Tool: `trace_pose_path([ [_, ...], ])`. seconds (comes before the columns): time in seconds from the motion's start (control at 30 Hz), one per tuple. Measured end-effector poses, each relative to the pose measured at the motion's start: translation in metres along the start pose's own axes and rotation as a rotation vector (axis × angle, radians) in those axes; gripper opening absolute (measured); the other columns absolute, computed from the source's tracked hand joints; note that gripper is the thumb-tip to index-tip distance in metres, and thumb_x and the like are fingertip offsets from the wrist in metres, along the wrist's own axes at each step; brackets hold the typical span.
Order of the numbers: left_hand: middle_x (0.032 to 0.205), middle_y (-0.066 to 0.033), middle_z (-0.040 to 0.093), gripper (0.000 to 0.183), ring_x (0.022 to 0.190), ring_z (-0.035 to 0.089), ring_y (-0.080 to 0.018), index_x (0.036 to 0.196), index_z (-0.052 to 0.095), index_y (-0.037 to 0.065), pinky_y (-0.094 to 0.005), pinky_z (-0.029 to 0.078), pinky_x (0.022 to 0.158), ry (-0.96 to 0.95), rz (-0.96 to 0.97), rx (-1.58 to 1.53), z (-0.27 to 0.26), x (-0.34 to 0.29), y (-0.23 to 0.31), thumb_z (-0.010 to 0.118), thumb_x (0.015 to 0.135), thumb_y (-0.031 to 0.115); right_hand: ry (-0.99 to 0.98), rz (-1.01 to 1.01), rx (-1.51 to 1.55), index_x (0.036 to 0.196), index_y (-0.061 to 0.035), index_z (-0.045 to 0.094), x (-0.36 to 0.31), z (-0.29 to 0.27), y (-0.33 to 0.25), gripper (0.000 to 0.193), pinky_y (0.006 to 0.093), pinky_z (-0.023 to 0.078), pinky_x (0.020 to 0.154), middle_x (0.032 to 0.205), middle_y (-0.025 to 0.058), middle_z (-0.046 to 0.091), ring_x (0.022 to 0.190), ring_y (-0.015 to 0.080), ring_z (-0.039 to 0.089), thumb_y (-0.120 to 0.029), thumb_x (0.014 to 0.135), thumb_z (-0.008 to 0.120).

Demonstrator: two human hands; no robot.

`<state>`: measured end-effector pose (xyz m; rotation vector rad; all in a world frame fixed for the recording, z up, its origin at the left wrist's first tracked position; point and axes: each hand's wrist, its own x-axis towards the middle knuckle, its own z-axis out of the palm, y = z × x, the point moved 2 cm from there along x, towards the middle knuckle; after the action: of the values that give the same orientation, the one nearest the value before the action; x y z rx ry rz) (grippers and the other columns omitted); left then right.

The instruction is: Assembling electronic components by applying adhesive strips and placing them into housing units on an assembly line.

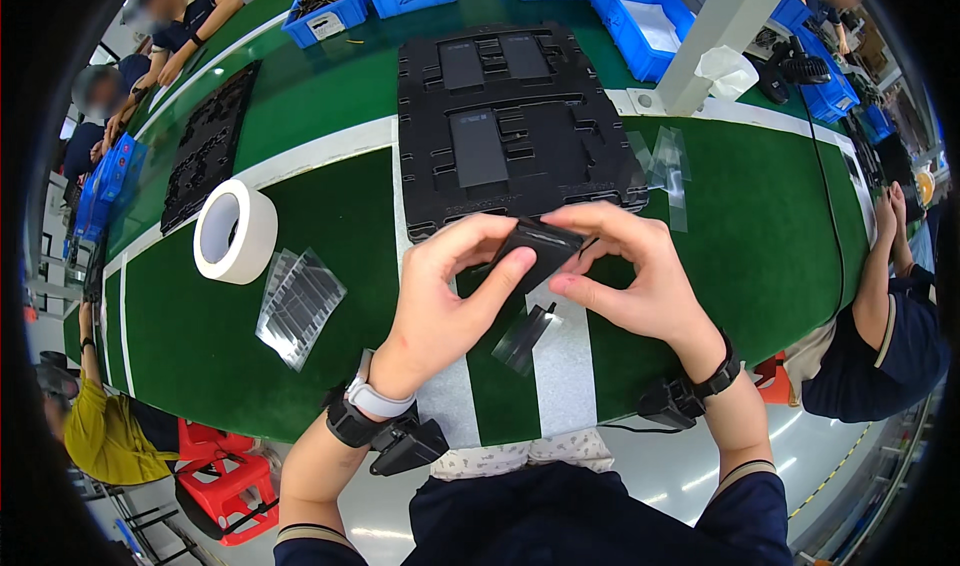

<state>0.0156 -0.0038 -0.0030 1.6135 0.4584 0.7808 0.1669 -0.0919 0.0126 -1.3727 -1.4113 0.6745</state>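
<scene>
Over a green conveyor belt (330,96), before a black moulded tray (515,116) and a tape roll (233,231), the left hand (445,301) and right hand (635,271) together pinch a small black part (535,251), fingers closed on its edges.

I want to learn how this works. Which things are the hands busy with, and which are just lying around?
In use:
left hand and right hand, both holding the small black part
black tray right behind them

Lying about:
roll of tape
sheet of dark strips
blue bins
</scene>
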Motion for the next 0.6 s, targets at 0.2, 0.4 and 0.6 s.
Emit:
trace_pose_path([
  [0.2,0.093,-0.008,0.062,0.018,0.078,0.062,-0.011,0.097,0.058,-0.003,-0.0217,0.048,0.067,-0.097,-0.136,-0.057,0.006,-0.003,-0.004,0.06,0.084,0.01,0.093,0.051,0.232,0.098,0.0032,0.059,-0.006,0.001,0.006,0.023,0.0207,0.051,0.063,0.087,0.0072,0.063,0.072,0.0088,0.06,0.003,0.076,0.064],
  [0.4,0.085,-0.0049,0.06,0.021,0.064,0.062,-0.0094,0.088,0.061,-0.004,-0.0204,0.047,0.056,-0.218,-0.237,-0.144,0.011,-0.005,0.006,0.053,0.089,0.015,0.163,-0.018,0.311,0.107,0.0026,0.057,-0.006,0.0,-0.001,0.031,0.0204,0.051,0.064,0.089,0.0093,0.063,0.073,0.0083,0.061,0.004,0.077,0.062],
  [0.6,0.082,-0.0056,0.06,0.022,0.057,0.06,-0.0098,0.087,0.061,-0.005,-0.0208,0.046,0.05,-0.234,-0.221,-0.113,0.009,-0.006,0.01,0.052,0.09,0.015,0.138,-0.094,0.154,0.111,0.0006,0.057,-0.008,-0.004,0.001,0.036,0.0204,0.049,0.061,0.092,0.0102,0.064,0.07,0.0103,0.063,0.004,0.075,0.064],
])
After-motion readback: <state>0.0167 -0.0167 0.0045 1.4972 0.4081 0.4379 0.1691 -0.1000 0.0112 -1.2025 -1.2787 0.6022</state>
